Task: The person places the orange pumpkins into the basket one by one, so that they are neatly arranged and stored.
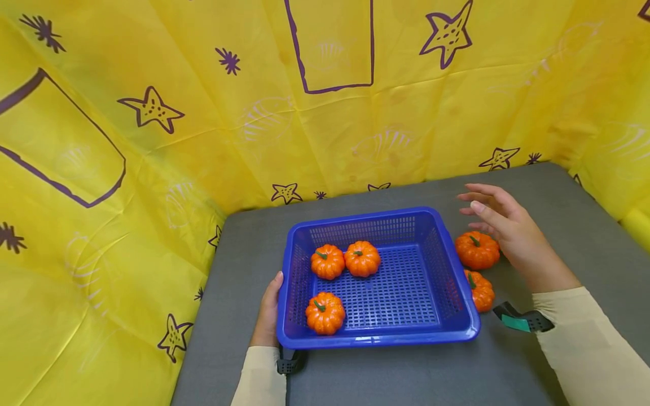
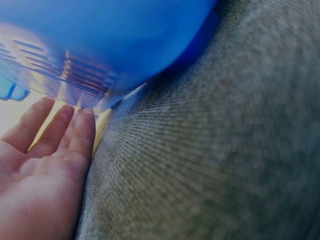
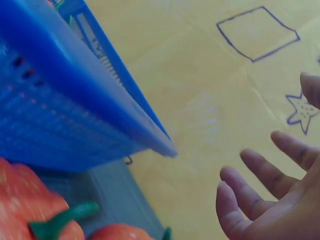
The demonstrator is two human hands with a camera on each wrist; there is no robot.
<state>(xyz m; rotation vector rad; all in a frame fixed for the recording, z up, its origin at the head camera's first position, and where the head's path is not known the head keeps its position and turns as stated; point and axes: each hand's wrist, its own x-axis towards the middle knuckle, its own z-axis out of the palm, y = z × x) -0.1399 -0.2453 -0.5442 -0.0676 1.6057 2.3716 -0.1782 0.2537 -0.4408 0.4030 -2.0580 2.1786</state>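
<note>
A blue plastic basket [image 1: 376,340] with slotted walls stands on the grey table. Inside it, two small orange pumpkins [image 1: 363,259] sit side by side toward the back left, and a third pumpkin [image 1: 325,313] lies at the front left. My left hand [image 1: 268,314] is at the basket's left side, thumb by the rim; in the left wrist view its extended fingers [image 2: 86,135] reach the slotted wall. My right hand [image 1: 508,231] hovers with loosely spread fingers, holding nothing, by a pumpkin [image 1: 477,250] outside the basket's right wall. Another pumpkin [image 1: 481,291] is nearer me, partly hidden by the rim.
A yellow cloth [image 1: 325,135] printed with purple stars and outlines hangs behind and on both sides. The grey table [image 1: 244,242] extends around the basket. Black straps circle both wrists, one strap [image 1: 523,321] with a green patch.
</note>
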